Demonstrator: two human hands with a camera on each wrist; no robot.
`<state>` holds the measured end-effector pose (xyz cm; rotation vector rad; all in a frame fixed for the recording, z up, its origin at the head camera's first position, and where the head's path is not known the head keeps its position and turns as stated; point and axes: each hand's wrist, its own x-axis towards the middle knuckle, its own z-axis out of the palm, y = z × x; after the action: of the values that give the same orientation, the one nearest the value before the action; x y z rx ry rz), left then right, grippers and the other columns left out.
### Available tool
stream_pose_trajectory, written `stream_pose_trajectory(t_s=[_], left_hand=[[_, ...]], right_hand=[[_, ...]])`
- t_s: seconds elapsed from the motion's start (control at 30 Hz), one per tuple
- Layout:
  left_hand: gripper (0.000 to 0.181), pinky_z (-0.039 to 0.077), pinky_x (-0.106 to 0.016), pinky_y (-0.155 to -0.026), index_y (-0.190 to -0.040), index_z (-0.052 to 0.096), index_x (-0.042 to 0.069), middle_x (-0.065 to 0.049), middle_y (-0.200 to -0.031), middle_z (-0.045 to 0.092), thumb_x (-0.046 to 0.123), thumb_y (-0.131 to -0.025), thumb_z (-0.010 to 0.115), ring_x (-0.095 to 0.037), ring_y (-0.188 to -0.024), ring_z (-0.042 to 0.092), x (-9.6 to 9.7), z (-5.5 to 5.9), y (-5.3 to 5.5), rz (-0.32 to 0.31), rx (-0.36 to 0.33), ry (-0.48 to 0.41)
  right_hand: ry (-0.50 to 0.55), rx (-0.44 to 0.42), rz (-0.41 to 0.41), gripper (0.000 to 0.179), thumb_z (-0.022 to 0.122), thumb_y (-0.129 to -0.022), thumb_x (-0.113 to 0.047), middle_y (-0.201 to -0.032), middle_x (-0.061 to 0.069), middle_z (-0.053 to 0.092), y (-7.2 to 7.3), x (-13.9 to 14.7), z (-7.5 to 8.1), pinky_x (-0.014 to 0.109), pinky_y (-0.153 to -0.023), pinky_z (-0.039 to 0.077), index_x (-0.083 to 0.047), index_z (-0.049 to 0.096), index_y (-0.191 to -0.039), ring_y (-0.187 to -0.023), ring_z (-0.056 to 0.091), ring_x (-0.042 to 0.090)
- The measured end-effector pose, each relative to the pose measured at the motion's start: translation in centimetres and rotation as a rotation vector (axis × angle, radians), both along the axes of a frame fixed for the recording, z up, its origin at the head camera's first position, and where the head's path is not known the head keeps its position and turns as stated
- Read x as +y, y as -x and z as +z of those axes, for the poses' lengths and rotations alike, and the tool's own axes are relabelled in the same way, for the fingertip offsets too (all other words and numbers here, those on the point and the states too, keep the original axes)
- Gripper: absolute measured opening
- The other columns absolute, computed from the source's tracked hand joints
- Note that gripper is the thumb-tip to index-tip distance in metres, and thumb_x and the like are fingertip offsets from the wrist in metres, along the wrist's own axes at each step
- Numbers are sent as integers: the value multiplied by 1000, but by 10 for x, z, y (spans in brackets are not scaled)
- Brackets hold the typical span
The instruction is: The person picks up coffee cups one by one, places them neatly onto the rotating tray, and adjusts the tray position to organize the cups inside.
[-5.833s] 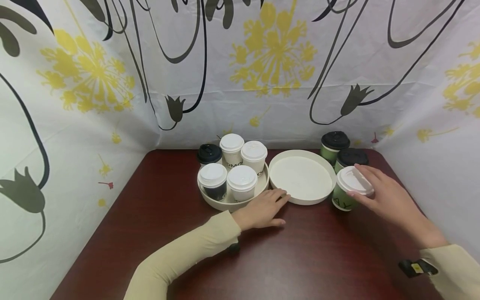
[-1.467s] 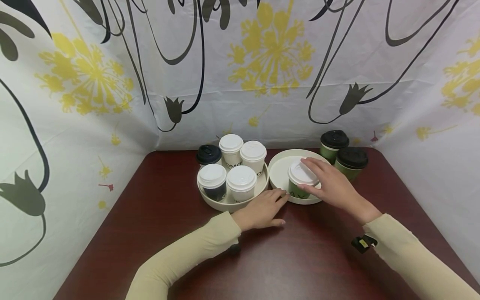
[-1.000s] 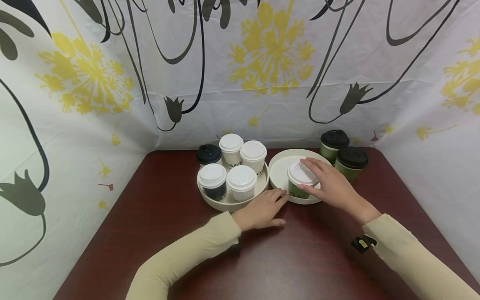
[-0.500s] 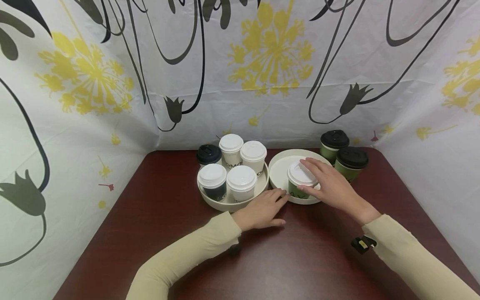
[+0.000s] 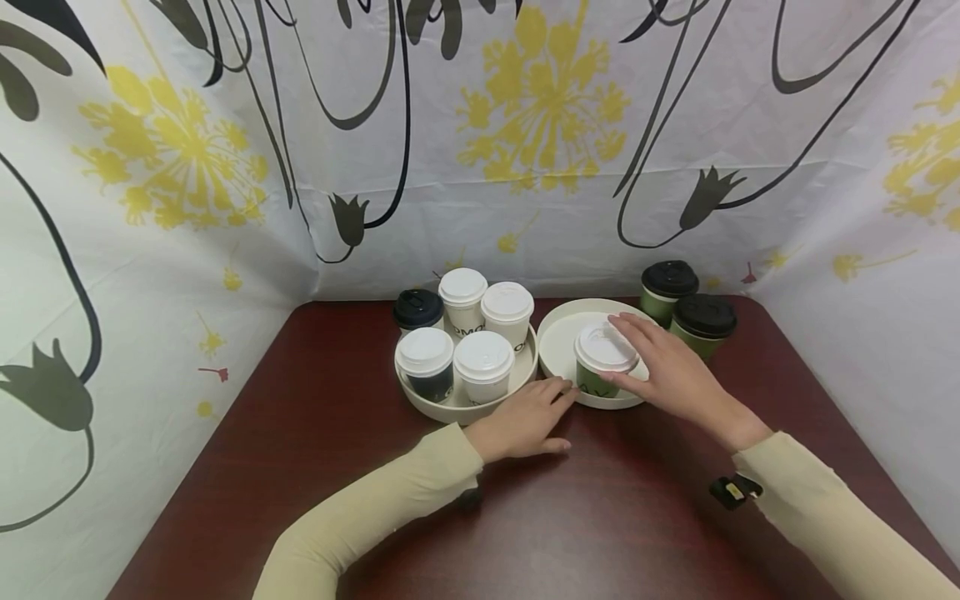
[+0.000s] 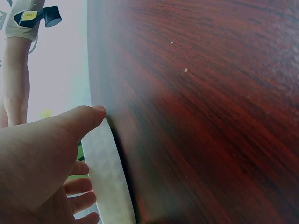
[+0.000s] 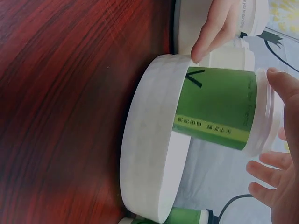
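Observation:
A green paper cup [image 5: 595, 383] with a white lid stands upright in the right round cream tray [image 5: 561, 337], near its front edge. My right hand [image 5: 671, 375] is at the cup's right side, fingers loosely spread. In the right wrist view, the thumb is at the edge of the lid [image 7: 266, 112] and the other fingers stand apart from the cup. My left hand [image 5: 521, 421] lies with relaxed fingers, its fingertips at the right tray's front left rim. The left wrist view shows its thumb beside the tray wall [image 6: 110, 172].
Touching on the left is another round tray [image 5: 442, 412] with several lidded cups, mostly white-lidded, plus one dark-lidded cup [image 5: 418, 310]. Two green cups with black lids, one behind [image 5: 670, 287] and one nearer [image 5: 703, 321], stand right of the trays. Patterned cloth [image 5: 480, 225] surrounds the table.
The green cup with the white lid went from the table at the right into the right tray. Just now my right hand has shifted slightly right, away from the cup. My left hand stayed put.

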<state>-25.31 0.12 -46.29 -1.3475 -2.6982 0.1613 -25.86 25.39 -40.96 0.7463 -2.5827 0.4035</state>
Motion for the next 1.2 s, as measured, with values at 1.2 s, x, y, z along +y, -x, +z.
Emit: stream_pose_trajectory(t_s=[1.2], left_hand=[[90, 26, -34, -125, -153, 30, 1, -19, -159, 32, 58, -91, 60, -31, -151, 29, 4, 2, -6, 147, -35, 44]], right_hand=[[-77, -248, -164, 66, 66, -91, -48, -141, 29, 51, -25, 56, -52, 62, -103, 42, 2, 56, -133, -127, 52, 47]])
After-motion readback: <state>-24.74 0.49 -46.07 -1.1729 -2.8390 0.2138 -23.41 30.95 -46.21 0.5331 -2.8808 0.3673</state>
